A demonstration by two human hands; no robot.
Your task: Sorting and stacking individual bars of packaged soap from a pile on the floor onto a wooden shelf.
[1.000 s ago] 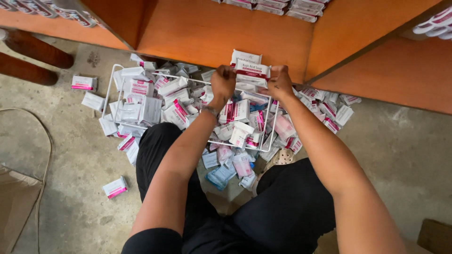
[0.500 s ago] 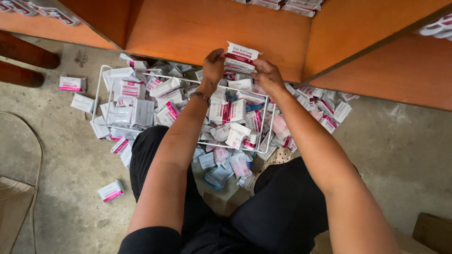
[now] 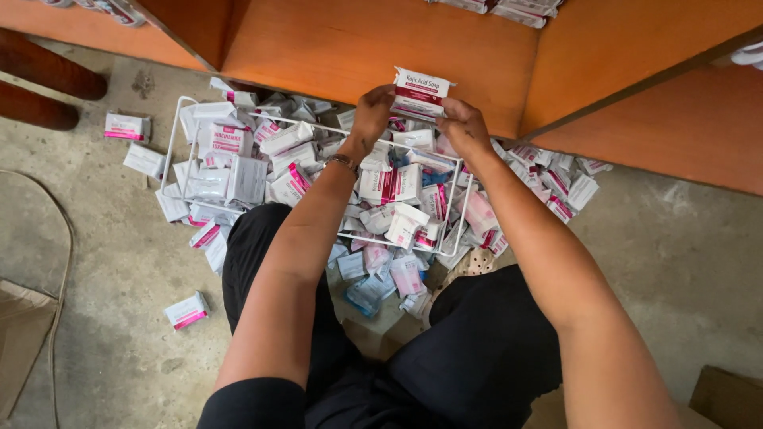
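Compared with half a second back, I see both hands have come up a little and the small white-and-magenta cardboard box (image 3: 420, 94) now sits higher against the orange wooden shelf front (image 3: 381, 48), lifted clear of the heap below. My left hand (image 3: 372, 111) grips the box's left end with fingers curled round it, a thin metal bracelet (image 3: 343, 162) on that wrist; my right hand (image 3: 464, 125) pinches the right end, thumb underneath, so the box is grasped between both. The box is flat and rectangular, matte card with a dark pink band across its face. Beneath it stands a white wire basket (image 3: 171, 139) with thin rounded rods, filled with a loose jumble of similar white and pink cartons (image 3: 238, 159), some glossy, some tilted on edge. More cartons spill onto the rough grey concrete floor (image 3: 103, 262), one lone carton (image 3: 187, 310) lying well apart near my left knee. Black fabric trousers (image 3: 477, 357) cover my legs, and a few pale blue packets (image 3: 367, 292) lie between them
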